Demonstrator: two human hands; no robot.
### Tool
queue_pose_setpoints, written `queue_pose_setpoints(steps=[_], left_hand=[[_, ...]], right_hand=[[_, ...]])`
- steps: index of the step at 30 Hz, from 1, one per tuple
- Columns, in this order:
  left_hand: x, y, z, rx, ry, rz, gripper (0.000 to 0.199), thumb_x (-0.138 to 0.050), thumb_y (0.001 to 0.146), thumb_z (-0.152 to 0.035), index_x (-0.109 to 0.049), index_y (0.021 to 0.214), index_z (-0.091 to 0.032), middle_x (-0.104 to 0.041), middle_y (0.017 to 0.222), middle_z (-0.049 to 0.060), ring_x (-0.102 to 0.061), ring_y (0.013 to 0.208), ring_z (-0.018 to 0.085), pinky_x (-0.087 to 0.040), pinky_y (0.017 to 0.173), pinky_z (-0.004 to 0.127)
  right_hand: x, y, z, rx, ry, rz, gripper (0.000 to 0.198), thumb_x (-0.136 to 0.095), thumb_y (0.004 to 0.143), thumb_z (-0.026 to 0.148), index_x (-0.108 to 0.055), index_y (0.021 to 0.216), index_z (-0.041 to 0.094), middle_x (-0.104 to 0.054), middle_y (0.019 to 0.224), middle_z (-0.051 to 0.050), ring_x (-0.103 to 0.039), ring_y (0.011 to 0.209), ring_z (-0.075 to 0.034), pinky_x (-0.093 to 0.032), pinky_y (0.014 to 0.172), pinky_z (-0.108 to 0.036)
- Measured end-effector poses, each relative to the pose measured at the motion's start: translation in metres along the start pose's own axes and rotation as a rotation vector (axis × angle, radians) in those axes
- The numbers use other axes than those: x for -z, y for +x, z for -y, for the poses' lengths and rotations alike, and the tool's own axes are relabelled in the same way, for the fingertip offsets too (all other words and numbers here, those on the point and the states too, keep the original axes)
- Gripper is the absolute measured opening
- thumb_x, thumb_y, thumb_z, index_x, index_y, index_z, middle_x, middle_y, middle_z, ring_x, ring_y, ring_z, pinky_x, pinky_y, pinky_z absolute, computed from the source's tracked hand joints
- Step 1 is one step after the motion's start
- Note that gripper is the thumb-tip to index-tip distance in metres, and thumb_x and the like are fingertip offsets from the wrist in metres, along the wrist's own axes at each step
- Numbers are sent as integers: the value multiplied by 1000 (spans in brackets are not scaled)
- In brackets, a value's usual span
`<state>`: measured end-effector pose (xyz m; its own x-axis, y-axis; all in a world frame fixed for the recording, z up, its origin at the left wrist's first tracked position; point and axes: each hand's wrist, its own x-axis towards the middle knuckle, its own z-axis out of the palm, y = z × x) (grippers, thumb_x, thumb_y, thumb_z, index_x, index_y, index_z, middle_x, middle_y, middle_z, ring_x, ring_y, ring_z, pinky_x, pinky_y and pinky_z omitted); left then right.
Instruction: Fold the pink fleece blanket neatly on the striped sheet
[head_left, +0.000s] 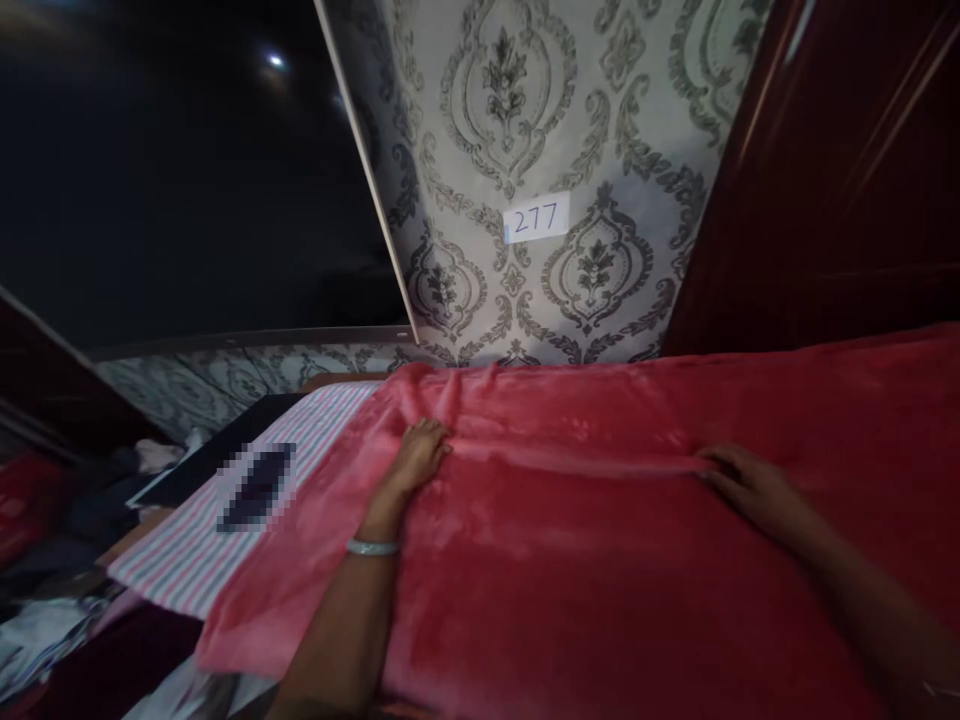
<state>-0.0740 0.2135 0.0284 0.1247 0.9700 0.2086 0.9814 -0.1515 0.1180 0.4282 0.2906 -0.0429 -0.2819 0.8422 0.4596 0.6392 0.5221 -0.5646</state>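
Note:
A plush red blanket (570,560) lies spread over the surface in front of me. My left hand (421,456), with a pale bangle (373,547) on its wrist, has its fingers curled into the cloth near the blanket's left part. Small gathers rise just behind those fingers. Farther right, my right hand (742,480) pinches the same blanket between thumb and fingers. A raised fold runs straight from one hand to the other. Under the blanket's left side, a striped cloth (319,425) sticks out.
A dark blurred-out item (259,487) rests on the striped cloth. Behind stand a large black screen (187,180), patterned wallpaper (510,120) with a paper label (536,217) reading 277, and a dark red wooden panel (840,190). Clutter (45,640) fills the lower left.

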Motion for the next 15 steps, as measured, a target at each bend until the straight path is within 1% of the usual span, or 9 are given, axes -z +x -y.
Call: queue_pose_setpoints(steps=[2,5,9,12,15], left_hand=[[1,-5,13,71,2,21,19,-55,90,-26,-68,102,-18,-67,110,12,-56,109,28,-42,92,41],[5,-13,36,152,13,4,20,-56,87,-23,-69,102,-19,-68,111,11,-57,110,27,-42,94,42],[12,-20,58,248,30,-42,17,-53,85,-19,-68,92,-18,-69,107,12,-60,106,28,-44,94,42],[14,-18,61,282,23,-95,18,-47,87,-20,-65,89,-18,-70,102,12,-63,101,26,-46,91,39],[18,-15,54,298,8,-146,22,-40,91,-23,-62,93,-19,-71,96,10,-66,92,24,-48,84,35]], right_hand=[[0,-1,-1,-22,-1,-32,43,-47,84,67,-65,88,28,-72,90,-12,-69,79,-33,-58,73,-50],[1,-1,-2,-22,-1,-52,39,-48,84,66,-63,88,30,-72,89,-11,-68,77,-34,-57,71,-52],[0,-1,-4,-18,-6,-68,36,-49,84,63,-63,89,30,-72,91,-12,-69,79,-34,-57,72,-51],[-2,0,-2,-24,-26,-64,31,-51,84,57,-63,89,28,-73,91,-11,-69,79,-32,-57,72,-47],[-4,2,6,-31,-47,-84,25,-50,82,48,-62,86,26,-72,87,-10,-69,77,-29,-56,71,-44]])
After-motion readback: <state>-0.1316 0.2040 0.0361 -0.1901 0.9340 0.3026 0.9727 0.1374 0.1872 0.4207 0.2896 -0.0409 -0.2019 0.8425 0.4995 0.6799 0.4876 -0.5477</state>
